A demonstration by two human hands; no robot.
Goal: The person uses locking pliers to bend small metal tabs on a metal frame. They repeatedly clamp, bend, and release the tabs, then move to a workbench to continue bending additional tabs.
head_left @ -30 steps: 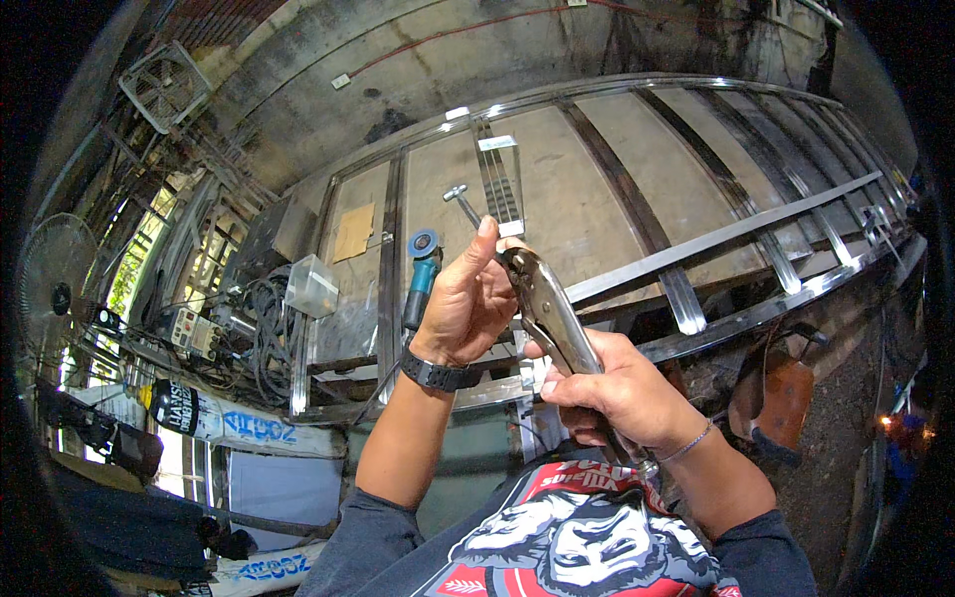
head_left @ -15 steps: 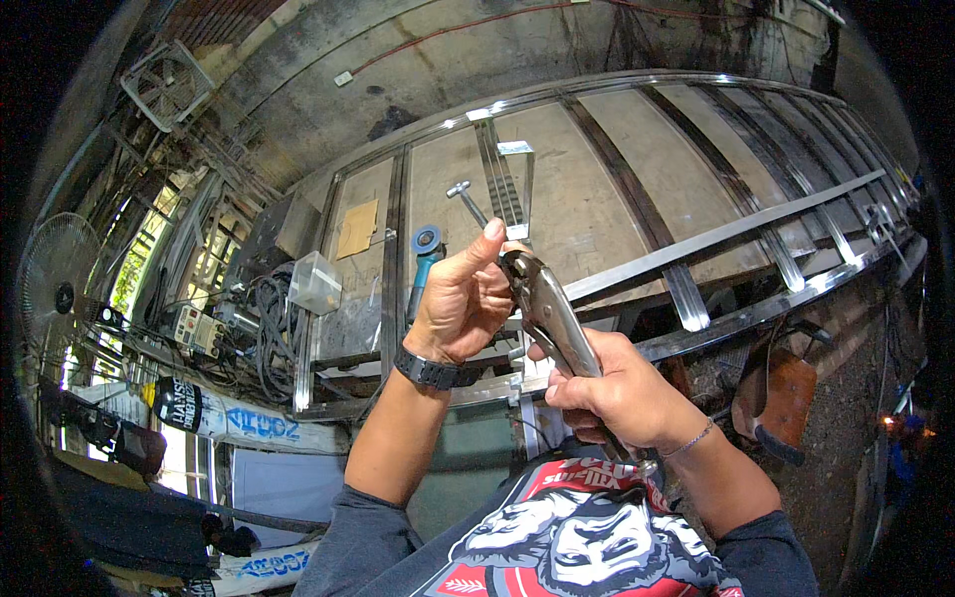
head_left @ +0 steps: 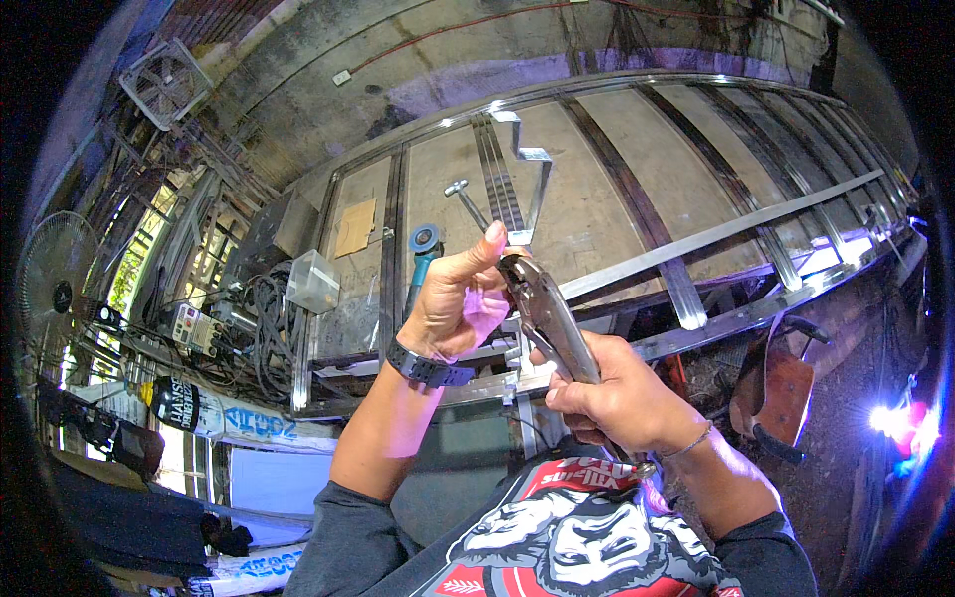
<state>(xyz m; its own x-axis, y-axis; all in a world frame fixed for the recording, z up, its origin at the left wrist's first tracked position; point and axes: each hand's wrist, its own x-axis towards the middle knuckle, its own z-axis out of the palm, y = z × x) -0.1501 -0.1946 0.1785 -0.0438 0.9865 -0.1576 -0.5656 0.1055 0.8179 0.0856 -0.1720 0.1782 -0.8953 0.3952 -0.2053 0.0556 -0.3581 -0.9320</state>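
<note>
My right hand [head_left: 622,398] is wrapped round the handles of a pair of locking pliers [head_left: 552,313], held tilted in front of my chest. At their jaws sits the near end of a bent flat metal strip [head_left: 538,189], which steps up and away over the table. My left hand [head_left: 458,303], with a black band at the wrist, is closed beside the jaws. Its thumb points up against the strip's near end, while its curled fingers partly hide the grip. Just beyond that thumb lies a hammer [head_left: 457,189]. Left of it rests a teal angle grinder [head_left: 425,244].
A large frame of metal tubes [head_left: 622,189] spans the work table. A clear plastic box [head_left: 313,282] and brown cardboard [head_left: 355,227] are at left, beyond a gas cylinder [head_left: 249,420]. A brown-seated chair [head_left: 781,398] stands at right, near a bright glare [head_left: 900,420].
The bent strip has swung so that more of its stepped shape shows, reaching farther up. Both hands stay nearly in place. A bright violet-white glare has appeared at the far right, tinting my arms.
</note>
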